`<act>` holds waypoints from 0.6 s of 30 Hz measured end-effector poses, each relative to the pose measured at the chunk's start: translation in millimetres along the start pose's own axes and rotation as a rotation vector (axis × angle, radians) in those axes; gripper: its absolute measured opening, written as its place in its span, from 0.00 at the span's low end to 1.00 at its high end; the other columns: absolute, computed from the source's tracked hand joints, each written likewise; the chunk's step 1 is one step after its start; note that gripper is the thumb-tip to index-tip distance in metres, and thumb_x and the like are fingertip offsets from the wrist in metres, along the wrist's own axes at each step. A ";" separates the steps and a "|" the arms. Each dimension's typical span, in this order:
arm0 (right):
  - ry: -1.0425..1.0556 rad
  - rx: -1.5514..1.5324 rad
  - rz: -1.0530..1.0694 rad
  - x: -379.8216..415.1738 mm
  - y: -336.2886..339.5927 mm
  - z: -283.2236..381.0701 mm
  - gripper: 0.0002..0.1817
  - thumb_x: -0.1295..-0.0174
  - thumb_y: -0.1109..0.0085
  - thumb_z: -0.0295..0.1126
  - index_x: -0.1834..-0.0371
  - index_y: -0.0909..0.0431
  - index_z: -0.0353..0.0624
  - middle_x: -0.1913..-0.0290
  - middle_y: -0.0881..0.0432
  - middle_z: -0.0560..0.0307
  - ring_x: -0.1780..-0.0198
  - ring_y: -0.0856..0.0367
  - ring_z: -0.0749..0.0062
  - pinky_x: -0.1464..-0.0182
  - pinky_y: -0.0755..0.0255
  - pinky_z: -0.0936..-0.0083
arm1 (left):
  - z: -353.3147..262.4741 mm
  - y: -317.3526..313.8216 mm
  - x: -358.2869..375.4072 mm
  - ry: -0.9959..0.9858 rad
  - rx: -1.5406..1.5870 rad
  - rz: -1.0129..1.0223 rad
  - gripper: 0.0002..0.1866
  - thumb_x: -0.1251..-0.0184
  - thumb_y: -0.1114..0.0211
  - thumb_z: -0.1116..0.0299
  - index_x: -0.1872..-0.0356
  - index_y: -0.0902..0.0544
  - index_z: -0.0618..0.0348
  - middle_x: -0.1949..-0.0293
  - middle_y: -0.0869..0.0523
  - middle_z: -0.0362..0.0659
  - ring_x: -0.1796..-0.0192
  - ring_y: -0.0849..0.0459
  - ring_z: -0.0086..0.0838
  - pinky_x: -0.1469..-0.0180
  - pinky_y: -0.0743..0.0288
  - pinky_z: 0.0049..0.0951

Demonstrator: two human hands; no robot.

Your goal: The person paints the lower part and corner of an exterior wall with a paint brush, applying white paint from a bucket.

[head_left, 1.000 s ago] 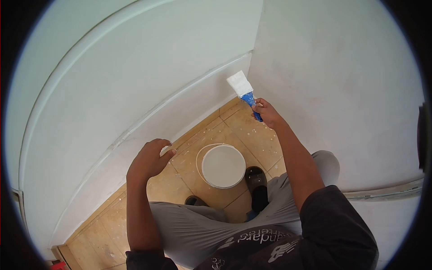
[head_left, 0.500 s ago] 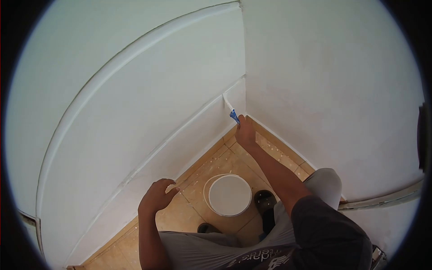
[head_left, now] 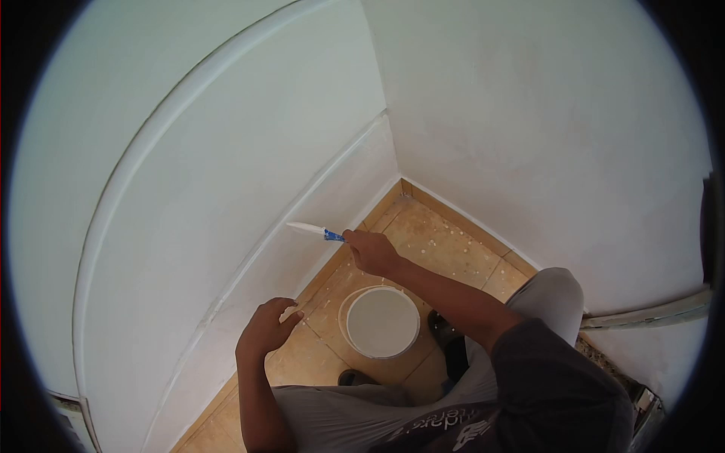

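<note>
The right arm (head_left: 453,298) stretches forward and inward, and its right hand (head_left: 370,251), knuckles up, is clenched in a grip over the left edge of the floor (head_left: 442,238). Nearer the body along that edge, the left forearm (head_left: 260,400) rises steeply; its left hand (head_left: 266,326) bends inward, fingers (head_left: 278,303) loosely curved, thumb (head_left: 293,321) apart from them.

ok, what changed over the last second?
Right hand moved the brush left along the wall, away from the corner; bristles now show edge-on, not broadside. Nothing grasped or released. Left hand stays empty; bucket stays on the floor.
</note>
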State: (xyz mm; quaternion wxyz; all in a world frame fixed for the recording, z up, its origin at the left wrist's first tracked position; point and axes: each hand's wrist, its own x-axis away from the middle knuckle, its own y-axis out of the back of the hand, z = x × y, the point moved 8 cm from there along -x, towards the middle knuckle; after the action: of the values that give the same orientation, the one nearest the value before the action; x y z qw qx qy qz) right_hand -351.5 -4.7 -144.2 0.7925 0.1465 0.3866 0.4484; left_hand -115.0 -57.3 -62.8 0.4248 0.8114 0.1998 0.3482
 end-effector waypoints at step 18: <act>-0.622 0.455 -0.250 -47.9 130.5 -151.1 0.10 0.38 0.46 0.25 0.54 0.29 0.43 0.68 0.17 0.42 0.62 0.16 0.43 0.60 0.23 0.50 | 5.5 -3.1 6.1 0.020 0.011 0.006 0.22 0.30 0.37 0.54 0.45 0.18 0.60 0.43 0.16 0.50 0.41 0.19 0.44 0.40 0.25 0.39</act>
State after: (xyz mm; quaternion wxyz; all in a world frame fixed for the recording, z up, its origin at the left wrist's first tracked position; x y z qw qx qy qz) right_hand -556.2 10.9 -145.0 0.8674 0.3987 0.2326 0.1860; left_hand -106.9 -54.8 -65.1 0.4173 0.8107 0.2038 0.3565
